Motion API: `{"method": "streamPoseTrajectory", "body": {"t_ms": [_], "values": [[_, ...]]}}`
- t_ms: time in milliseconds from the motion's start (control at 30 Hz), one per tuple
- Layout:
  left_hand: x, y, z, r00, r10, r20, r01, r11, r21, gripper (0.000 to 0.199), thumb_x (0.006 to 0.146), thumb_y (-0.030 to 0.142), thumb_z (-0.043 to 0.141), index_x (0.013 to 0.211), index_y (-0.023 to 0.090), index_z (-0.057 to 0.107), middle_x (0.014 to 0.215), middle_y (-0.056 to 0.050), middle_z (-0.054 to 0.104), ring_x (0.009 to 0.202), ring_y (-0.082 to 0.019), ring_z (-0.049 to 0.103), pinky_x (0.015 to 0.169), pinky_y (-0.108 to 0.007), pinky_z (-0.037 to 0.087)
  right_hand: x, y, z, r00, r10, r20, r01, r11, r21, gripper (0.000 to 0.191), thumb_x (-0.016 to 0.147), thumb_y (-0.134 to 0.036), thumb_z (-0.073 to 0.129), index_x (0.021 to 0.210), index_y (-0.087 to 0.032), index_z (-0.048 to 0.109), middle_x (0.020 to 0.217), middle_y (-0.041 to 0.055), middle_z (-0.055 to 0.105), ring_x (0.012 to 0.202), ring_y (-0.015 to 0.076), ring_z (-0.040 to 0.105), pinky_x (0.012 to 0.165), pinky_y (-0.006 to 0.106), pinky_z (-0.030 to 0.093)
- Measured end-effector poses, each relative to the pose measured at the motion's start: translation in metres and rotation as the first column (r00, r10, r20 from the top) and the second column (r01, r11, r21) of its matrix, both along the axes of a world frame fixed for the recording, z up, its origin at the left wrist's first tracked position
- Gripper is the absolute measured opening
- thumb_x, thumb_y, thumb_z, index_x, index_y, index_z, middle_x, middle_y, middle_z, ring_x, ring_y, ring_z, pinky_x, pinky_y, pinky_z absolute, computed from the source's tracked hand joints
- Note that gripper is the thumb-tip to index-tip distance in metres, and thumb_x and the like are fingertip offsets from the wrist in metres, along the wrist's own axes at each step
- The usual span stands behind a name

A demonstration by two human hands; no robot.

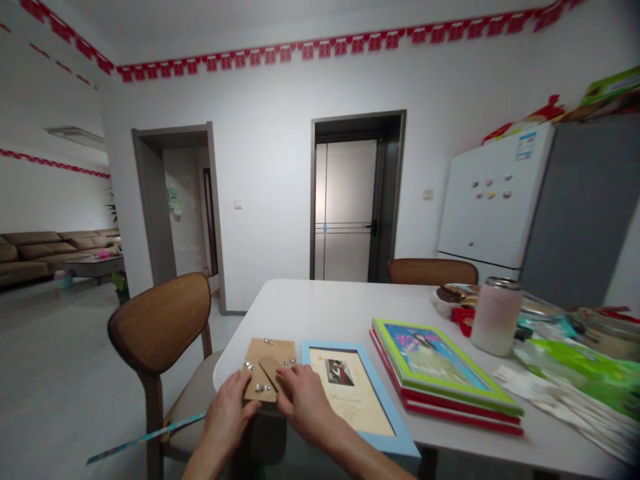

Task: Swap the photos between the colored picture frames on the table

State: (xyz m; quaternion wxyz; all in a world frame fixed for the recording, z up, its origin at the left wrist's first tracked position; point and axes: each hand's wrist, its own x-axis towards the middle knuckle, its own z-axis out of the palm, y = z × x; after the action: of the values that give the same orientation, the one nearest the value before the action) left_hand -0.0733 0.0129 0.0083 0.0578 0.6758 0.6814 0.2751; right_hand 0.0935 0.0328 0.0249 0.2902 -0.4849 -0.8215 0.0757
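Observation:
A small brown backing board with silver metal clips and a slanted stand flap lies at the table's near left edge. My left hand grips its lower left side, thumb by the bottom edge. On the lower right side, my right hand closes its fingers at the board and the flap. Right beside it is a light blue picture frame holding a cream sheet with a small photo; my right hand and wrist cover part of its left side.
Stacked albums or frames, a lime-green one over red ones, lie to the right. Beyond them stand a pink and white bottle, a green plastic bag and white cloth. A wooden chair is left of the table; a blue patterned strip extends near it.

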Motion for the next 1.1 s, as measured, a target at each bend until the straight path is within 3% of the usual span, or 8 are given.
{"method": "streamPoseTrajectory", "body": {"t_ms": [167,300,400,500,633,800,933,1100], "values": [[0.057,-0.010,0.014,0.970,-0.228,0.087,0.224,0.973,0.047,0.038,0.065,0.019,0.054,0.103,0.016,0.053,0.121,-0.009,0.046,0.113,-0.019,0.039,0.096,-0.029,0.028,0.069,-0.012,0.005,0.997,-0.037,-0.066,0.037,0.999,0.007,0.032,0.067,-0.021,0.046,0.095,-0.021,0.060,0.095,0.0060,0.059,0.090,0.0185,0.050,0.082,0.029,0.035],[0.103,-0.010,0.016,0.929,-0.366,0.061,0.367,0.930,-0.010,0.031,0.067,0.025,0.056,0.097,0.021,0.054,0.111,-0.004,0.051,0.101,-0.018,0.047,0.086,-0.026,0.036,0.122,-0.018,-0.005,0.995,-0.090,-0.046,0.088,0.995,-0.035,0.034,0.067,-0.024,0.045,0.097,-0.019,0.060,0.099,0.0068,0.059,0.093,0.0183,0.051,0.084,0.028,0.036],[0.120,-0.005,0.017,0.909,-0.417,-0.001,0.416,0.907,-0.074,0.013,0.070,0.026,0.053,0.082,0.021,0.057,0.095,0.000,0.056,0.088,-0.015,0.052,0.076,-0.023,0.040,0.142,-0.016,-0.018,0.994,-0.107,-0.009,0.106,0.993,-0.040,0.034,0.068,-0.027,0.044,0.097,-0.018,0.061,0.101,0.0076,0.058,0.093,0.0185,0.051,0.085,0.029,0.037],[0.124,-0.001,0.015,0.907,-0.418,-0.041,0.414,0.906,-0.091,0.011,0.075,0.023,0.048,0.071,0.019,0.057,0.086,-0.001,0.058,0.088,-0.016,0.051,0.077,-0.025,0.037,0.145,-0.012,-0.027,0.991,-0.127,0.039,0.127,0.992,-0.004,0.034,0.070,-0.028,0.043,0.098,-0.017,0.061,0.104,0.0090,0.057,0.095,0.0200,0.050,0.085,0.031,0.036],[0.122,-0.006,0.009,0.904,-0.423,-0.067,0.418,0.905,-0.071,0.012,0.077,0.025,0.046,0.074,0.019,0.055,0.094,-0.002,0.057,0.098,-0.017,0.046,0.085,-0.030,0.032,0.140,-0.011,-0.028,0.980,-0.168,0.105,0.166,0.986,0.030,0.032,0.071,-0.029,0.044,0.096,-0.019,0.062,0.104,0.0089,0.057,0.096,0.0227,0.048,0.082,0.034,0.035],[0.116,-0.013,-0.003,0.878,-0.479,0.006,0.479,0.878,0.000,0.024,0.065,0.032,0.063,0.083,0.021,0.052,0.104,-0.001,0.054,0.102,-0.018,0.044,0.093,-0.035,0.023,0.140,-0.001,-0.020,0.981,-0.113,0.156,0.115,0.993,-0.004,0.032,0.075,-0.026,0.037,0.097,-0.019,0.060,0.097,0.0074,0.058,0.089,0.0197,0.049,0.079,0.030,0.035],[0.112,-0.014,-0.003,0.875,-0.483,0.041,0.484,0.875,-0.020,0.031,0.061,0.031,0.066,0.086,0.021,0.051,0.100,-0.001,0.056,0.098,-0.018,0.047,0.092,-0.033,0.025,0.135,0.019,-0.018,0.949,-0.210,0.236,0.213,0.977,0.012,0.038,0.074,-0.020,0.035,0.107,-0.015,0.054,0.097,0.0105,0.055,0.089,0.0201,0.047,0.078,0.030,0.034],[0.111,-0.017,0.002,0.887,-0.461,0.020,0.461,0.886,-0.050,0.036,0.063,0.033,0.065,0.094,0.021,0.051,0.096,0.000,0.056,0.092,-0.018,0.048,0.088,-0.030,0.029,0.126,0.032,-0.019,0.891,-0.310,0.332,0.312,0.949,0.051,0.032,0.077,-0.026,0.033,0.081,-0.014,0.062,0.092,0.0125,0.054,0.087,0.0227,0.044,0.075,0.031,0.032]]}}
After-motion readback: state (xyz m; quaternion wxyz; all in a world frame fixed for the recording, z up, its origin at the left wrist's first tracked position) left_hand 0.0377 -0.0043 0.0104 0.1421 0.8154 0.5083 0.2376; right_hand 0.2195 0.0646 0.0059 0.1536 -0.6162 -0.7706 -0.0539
